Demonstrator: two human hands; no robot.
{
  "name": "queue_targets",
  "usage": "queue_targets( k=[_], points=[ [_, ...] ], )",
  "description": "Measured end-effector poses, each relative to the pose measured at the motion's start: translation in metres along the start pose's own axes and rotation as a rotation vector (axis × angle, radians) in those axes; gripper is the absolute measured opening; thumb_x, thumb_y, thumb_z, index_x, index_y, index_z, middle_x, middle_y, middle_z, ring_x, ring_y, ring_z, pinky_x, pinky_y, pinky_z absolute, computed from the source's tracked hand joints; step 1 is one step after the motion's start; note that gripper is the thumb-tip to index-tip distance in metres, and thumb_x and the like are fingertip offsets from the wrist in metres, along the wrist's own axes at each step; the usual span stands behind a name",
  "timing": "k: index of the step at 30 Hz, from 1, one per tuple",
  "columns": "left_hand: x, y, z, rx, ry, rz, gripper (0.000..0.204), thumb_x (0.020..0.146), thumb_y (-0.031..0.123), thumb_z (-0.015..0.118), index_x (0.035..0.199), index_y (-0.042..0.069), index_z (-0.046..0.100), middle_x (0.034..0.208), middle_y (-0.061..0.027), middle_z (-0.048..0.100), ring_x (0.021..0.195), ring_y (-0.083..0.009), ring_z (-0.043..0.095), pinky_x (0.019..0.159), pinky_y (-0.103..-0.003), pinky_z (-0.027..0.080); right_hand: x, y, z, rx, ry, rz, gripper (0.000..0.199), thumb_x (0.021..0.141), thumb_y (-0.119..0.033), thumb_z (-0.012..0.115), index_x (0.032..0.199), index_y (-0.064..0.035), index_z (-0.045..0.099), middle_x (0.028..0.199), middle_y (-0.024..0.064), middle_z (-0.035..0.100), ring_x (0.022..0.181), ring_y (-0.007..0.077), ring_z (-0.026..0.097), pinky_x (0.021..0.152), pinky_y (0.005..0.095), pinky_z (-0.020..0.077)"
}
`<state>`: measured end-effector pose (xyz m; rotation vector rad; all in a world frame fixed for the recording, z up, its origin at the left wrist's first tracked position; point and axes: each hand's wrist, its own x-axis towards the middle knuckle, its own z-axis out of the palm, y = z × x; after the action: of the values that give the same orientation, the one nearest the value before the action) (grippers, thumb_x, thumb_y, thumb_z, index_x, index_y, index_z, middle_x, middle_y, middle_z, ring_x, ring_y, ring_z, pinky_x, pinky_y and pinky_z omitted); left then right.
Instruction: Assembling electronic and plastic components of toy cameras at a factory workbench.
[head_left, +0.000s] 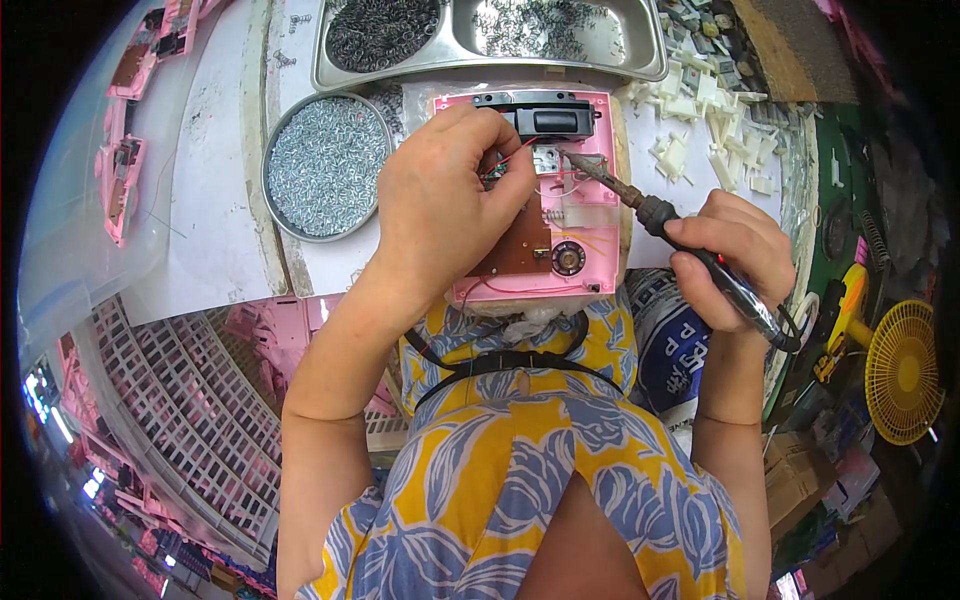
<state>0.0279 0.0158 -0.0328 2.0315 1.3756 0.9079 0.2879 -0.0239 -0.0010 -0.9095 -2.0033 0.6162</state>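
A pink plastic casing (606,225) lies in front of me with its inside facing up. Across its top sits a black plastic module (550,122), and a brown circuit board (522,240) and small round speaker (569,258) lie lower down. My left hand (440,175) is over the casing's left side, thumb and forefinger pinching a thin red wire (517,153). From the right, my right hand (735,255) grips a soldering iron (655,212) by its black handle. The iron's tip is at the small metal part (546,160) below the module; whether they touch I cannot tell.
Left of the casing stands a round dish (266,180) of small metal pieces. A steel tray (455,63) of dark springs lies beyond. White plastic parts (735,140) are scattered at right. A grey plastic basket (190,400), blue-white bucket (665,345) and yellow fan (905,372) stand lower down.
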Motion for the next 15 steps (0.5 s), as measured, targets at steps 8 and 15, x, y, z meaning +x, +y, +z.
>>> queue_targets(
  k=[8, 15],
  points=[
    [-0.001, 0.001, 0.002, 0.019, 0.037, 0.013, 0.012, 0.079, 0.008, 0.074, 0.079, 0.002, 0.065, 0.070, -0.0066, 0.060, 0.059, -0.0171, 0.054, 0.055, -0.030, 0.043, 0.008, 0.000, 0.001, -0.018, -0.037, 0.020, 0.021, 0.073, -0.003, 0.075, 0.093, -0.0004, 0.072, 0.065, 0.0062, 0.064, 0.051, 0.0168, 0.053, 0.047, 0.0294, 0.0378],
    [-0.002, 0.000, 0.003, 0.014, 0.057, 0.016, 0.011, 0.079, 0.008, 0.075, 0.079, 0.002, 0.066, 0.069, -0.0061, 0.058, 0.058, -0.0160, 0.053, 0.054, -0.029, 0.042, 0.014, 0.001, 0.005, -0.023, -0.067, 0.024, 0.019, 0.073, -0.003, 0.076, 0.092, -0.0015, 0.073, 0.065, 0.0069, 0.063, 0.051, 0.0186, 0.055, 0.047, 0.0298, 0.0393]
  ],
)
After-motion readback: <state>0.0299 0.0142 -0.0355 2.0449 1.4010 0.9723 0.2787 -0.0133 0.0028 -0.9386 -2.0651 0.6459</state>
